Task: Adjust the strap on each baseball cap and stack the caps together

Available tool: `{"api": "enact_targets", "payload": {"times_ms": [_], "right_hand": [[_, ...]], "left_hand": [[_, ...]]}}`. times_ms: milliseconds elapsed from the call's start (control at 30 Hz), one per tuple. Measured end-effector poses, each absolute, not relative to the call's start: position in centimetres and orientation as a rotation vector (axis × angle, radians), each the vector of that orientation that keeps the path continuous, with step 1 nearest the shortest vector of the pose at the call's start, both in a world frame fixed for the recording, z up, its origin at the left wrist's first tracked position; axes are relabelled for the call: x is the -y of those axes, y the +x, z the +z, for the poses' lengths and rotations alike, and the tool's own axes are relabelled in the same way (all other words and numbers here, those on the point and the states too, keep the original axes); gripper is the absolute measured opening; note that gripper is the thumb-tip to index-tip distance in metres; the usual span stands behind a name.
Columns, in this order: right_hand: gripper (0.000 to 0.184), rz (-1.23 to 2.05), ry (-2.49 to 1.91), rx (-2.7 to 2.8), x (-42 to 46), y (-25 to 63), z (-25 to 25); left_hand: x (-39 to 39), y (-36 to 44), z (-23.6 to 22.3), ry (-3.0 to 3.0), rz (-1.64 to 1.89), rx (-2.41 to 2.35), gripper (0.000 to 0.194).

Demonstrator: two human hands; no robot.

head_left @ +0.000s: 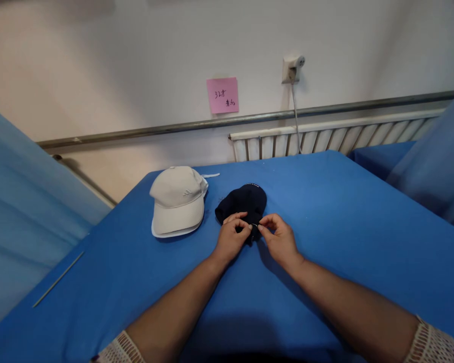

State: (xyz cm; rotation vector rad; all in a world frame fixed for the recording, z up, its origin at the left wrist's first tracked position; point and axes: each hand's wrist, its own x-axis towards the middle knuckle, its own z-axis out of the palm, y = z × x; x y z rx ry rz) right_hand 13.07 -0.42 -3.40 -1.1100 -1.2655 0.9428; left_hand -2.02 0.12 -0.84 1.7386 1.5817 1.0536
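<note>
A dark navy cap point(243, 201) lies on the blue table cover point(325, 212), a little past the middle. My left hand point(230, 237) pinches the cap's near edge with thumb and fingers closed. My right hand point(280, 237) pinches the same edge from the right, fingertips almost meeting the left hand's. What part of the cap they grip is too small to tell. A beige cap point(177, 199) sits to the left of the dark one, brim toward me, untouched.
A thin light stick point(58, 279) lies near the table's left edge. Behind the table stand a white radiator point(336, 138), a wall rail, a socket with a cable point(293, 68) and a pink note point(222, 95). Blue cloth hangs at both sides.
</note>
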Motion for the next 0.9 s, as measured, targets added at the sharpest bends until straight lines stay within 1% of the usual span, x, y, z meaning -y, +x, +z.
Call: {"api": "enact_targets", "payload": {"times_ms": [367, 567, 733, 800, 833, 900], "right_hand": [[0.012, 1.081, -1.055, 1.149, 0.1, 12.8, -3.8], [0.017, 1.185, -0.998, 0.988, -0.1, 12.8, -3.3], [0.021, 1.272, -0.951, 0.814, -0.3, 13.3, -3.1], [0.022, 1.327, -0.932, 0.712, -0.3, 13.4, -3.2], [0.023, 1.363, -0.924, 0.658, -0.3, 13.5, -3.3], [0.024, 1.437, -0.911, 0.555, -0.4, 13.7, -3.4]], "left_hand": [[-0.1, -2.0, -1.4, 1.809, 1.123, -1.551, 0.014], [-0.3, -2.1, -1.6, 1.804, 1.180, -1.532, 0.017], [0.3, -2.5, -0.9, 2.021, 1.163, -1.457, 0.005], [0.7, -2.4, -0.4, 2.180, 1.142, -1.424, 0.003], [0.9, -2.3, -0.2, 2.260, 1.116, -1.414, 0.007], [1.3, -2.0, 0.2, 2.401, 1.034, -1.407, 0.023]]}}
